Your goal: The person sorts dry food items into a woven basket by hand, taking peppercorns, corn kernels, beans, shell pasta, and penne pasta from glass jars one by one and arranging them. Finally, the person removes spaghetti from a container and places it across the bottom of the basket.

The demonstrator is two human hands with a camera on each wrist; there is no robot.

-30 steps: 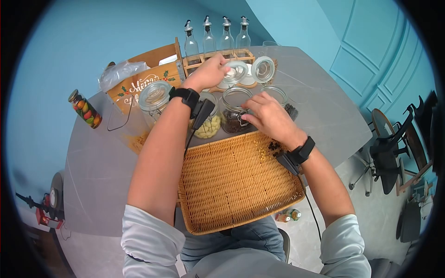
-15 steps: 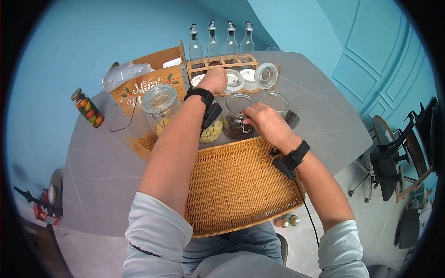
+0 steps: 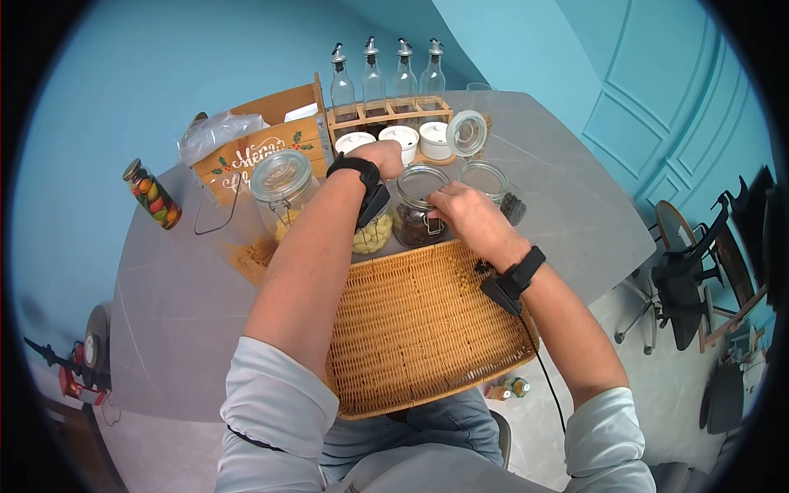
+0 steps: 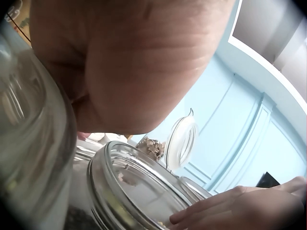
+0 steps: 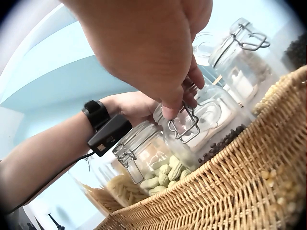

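A glass clip-top jar [image 3: 415, 223] of dark beans stands behind the wicker tray [image 3: 419, 329]. Its glass lid [image 3: 425, 175] lies down on the rim. My left hand [image 3: 382, 156] curls over the lid's rear left edge; in the left wrist view the palm [image 4: 129, 62] hovers just over the lid [image 4: 139, 187]. My right hand [image 3: 456, 205] is at the jar's front. In the right wrist view its fingertips [image 5: 180, 103] pinch the wire clasp [image 5: 184, 125].
A jar of pale pieces [image 3: 374, 234] and a shut pasta jar [image 3: 283, 185] stand to the left. An open jar [image 3: 485, 177] with its lid up [image 3: 467, 131] stands to the right. Behind are white pots [image 3: 403, 135], glass bottles [image 3: 382, 70] and a wooden crate [image 3: 263, 140].
My left hand has swung the middle jar's lid forward and down onto the rim. My right hand stayed at the front clasp.
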